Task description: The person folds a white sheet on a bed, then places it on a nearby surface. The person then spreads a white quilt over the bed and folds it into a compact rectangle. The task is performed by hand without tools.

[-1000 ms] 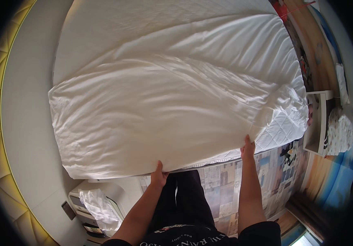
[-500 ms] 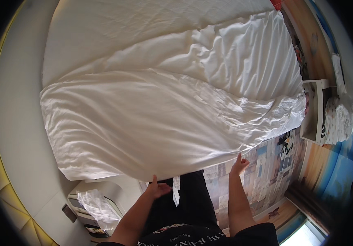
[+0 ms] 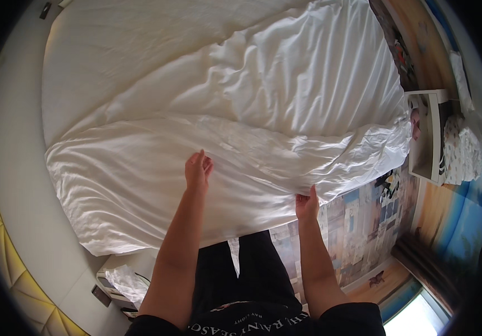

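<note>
A thin white bed sheet (image 3: 134, 173) lies rumpled over the bed, its near part folded back in a wide flap with long creases. My left hand (image 3: 198, 169) reaches over the flap with fingers curled together on the cloth. Lower and to the right, my right hand (image 3: 307, 205) pinches the sheet close to its near edge, thumb pointing up. Fine folds run between the two hands. Beyond the loose layer, a smoother white mattress surface (image 3: 129, 50) shows at the far left.
A white bedside cabinet with a crumpled white plastic bag (image 3: 127, 284) stands at the lower left. At the right are an open white shelf unit (image 3: 427, 140) and a patterned white bundle (image 3: 458, 151). A padded yellow headboard (image 3: 5, 252) curves along the left.
Both hands have moved away from my body, the left one much farther, from the sheet's near edge onto the flap. My view has shifted slightly, and the folds under my hands have changed.
</note>
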`<action>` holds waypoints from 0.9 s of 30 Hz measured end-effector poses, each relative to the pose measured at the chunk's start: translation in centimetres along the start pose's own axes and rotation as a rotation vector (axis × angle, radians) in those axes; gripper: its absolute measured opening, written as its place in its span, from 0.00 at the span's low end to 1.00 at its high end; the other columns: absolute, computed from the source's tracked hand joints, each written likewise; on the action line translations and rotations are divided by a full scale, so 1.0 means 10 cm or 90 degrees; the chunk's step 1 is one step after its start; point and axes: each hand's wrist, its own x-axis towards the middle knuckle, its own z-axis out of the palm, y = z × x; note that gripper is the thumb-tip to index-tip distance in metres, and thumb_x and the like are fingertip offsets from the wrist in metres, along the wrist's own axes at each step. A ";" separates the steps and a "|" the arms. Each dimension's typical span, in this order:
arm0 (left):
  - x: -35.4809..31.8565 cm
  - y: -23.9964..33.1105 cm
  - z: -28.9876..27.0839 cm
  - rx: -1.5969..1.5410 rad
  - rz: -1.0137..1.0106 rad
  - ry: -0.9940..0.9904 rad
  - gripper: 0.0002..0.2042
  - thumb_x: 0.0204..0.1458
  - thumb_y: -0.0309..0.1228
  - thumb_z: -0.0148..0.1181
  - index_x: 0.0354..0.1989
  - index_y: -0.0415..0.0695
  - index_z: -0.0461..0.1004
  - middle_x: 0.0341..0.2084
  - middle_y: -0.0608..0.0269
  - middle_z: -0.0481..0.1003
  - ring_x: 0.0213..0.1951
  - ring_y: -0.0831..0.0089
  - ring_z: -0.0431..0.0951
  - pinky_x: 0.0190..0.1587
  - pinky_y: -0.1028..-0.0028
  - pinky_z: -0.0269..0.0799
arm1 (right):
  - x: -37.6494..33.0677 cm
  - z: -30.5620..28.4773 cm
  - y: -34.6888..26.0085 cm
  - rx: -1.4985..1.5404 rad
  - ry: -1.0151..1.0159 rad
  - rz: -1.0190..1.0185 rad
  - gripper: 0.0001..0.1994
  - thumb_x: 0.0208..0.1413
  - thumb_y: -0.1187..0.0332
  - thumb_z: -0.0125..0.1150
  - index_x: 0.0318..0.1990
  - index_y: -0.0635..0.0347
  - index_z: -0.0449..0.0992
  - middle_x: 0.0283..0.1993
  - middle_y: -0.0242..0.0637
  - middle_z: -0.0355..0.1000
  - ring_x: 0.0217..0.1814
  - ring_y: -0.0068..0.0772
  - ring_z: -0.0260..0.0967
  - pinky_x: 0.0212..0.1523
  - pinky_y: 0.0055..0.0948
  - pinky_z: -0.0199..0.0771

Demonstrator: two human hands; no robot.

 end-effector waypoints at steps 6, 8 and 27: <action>0.13 0.20 0.42 0.076 0.072 0.196 0.17 0.50 0.40 0.63 0.34 0.40 0.65 0.27 0.64 0.68 0.26 0.74 0.70 0.31 0.71 0.75 | 0.34 0.38 -0.31 -0.084 0.120 0.086 0.11 0.56 0.63 0.57 0.42 0.59 0.72 0.41 0.34 0.74 0.40 0.31 0.73 0.37 0.31 0.75; 0.20 0.31 0.55 0.081 0.098 0.290 0.20 0.48 0.43 0.64 0.34 0.39 0.65 0.26 0.62 0.68 0.25 0.73 0.70 0.29 0.69 0.75 | 0.52 0.27 -0.39 -0.016 0.016 0.124 0.10 0.56 0.64 0.55 0.42 0.59 0.72 0.41 0.34 0.74 0.41 0.32 0.73 0.40 0.32 0.77; 0.97 1.99 0.63 0.085 -0.028 0.059 0.18 0.55 0.34 0.51 0.50 0.34 0.64 0.33 0.43 0.75 0.33 0.59 0.79 0.37 0.67 0.78 | 1.27 3.95 -1.84 -0.173 -0.413 -0.246 0.14 0.57 0.66 0.55 0.48 0.63 0.70 0.48 0.38 0.71 0.46 0.33 0.69 0.43 0.26 0.72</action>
